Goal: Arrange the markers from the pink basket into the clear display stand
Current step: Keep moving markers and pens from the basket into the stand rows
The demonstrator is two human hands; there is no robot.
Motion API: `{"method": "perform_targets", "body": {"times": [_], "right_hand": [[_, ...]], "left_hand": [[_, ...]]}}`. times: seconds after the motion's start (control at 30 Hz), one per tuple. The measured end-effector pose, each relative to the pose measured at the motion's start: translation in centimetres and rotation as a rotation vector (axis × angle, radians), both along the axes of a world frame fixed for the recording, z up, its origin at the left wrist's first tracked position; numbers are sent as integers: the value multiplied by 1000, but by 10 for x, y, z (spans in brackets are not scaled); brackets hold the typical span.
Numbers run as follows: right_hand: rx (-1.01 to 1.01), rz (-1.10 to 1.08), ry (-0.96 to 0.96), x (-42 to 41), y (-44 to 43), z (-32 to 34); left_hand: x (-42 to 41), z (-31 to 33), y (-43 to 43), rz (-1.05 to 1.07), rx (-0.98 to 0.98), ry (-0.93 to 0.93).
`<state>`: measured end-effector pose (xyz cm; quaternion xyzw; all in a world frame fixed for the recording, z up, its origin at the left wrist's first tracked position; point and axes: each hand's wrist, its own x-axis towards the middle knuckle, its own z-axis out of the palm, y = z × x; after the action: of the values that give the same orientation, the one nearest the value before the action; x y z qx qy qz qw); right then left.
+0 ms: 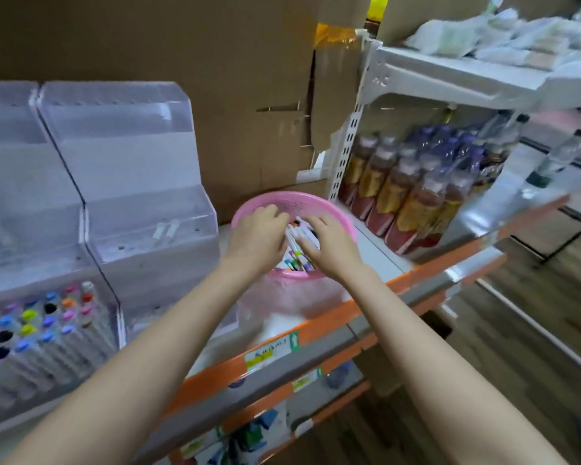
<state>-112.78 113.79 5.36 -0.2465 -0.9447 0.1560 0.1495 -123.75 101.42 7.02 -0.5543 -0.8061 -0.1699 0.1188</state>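
A round pink basket [294, 201] stands on the shelf, holding several white markers [297, 260] with coloured caps. Both hands reach into it. My left hand [259, 236] has its fingers curled down over the markers at the basket's left side. My right hand [329, 245] lies over the right side, fingers and thumb bent around markers. How firmly either hand grips is hidden by the hands themselves. Left of the basket stands a clear display stand [138, 196] with empty tiers. A second clear stand [31, 330] at the far left holds several markers, caps up.
Cardboard boxes [215, 78] form the wall behind the stands and basket. Shrink-wrapped bottles [413, 196] fill the shelf to the right. An upper white shelf [467, 75] carries wrapped goods. The orange-edged shelf front [282, 350] carries price labels; wooden floor lies at the right.
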Motion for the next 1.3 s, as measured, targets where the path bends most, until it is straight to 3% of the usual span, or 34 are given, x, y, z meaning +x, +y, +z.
{"method": "perform_targets", "body": {"times": [0.2,0.4,0.6,0.9,1.3], "right_hand": [[-40,37,-170,-28,35,-19],[-59,58,-210,-62,54,-29],[-114,41,-201,-67,57,-31],[-111,2,-147,-65,55,-30],[-99,-53,-87,-67,55,-37]], "left_hand": [[-27,-26,38,228,-359,-195],[-35,-34,55,316,-467,-257],[-36,-39,67,375,-431,-395],[-37,-40,73,417,-151,-576],[-25,-41,70,479,-196,-606]]}}
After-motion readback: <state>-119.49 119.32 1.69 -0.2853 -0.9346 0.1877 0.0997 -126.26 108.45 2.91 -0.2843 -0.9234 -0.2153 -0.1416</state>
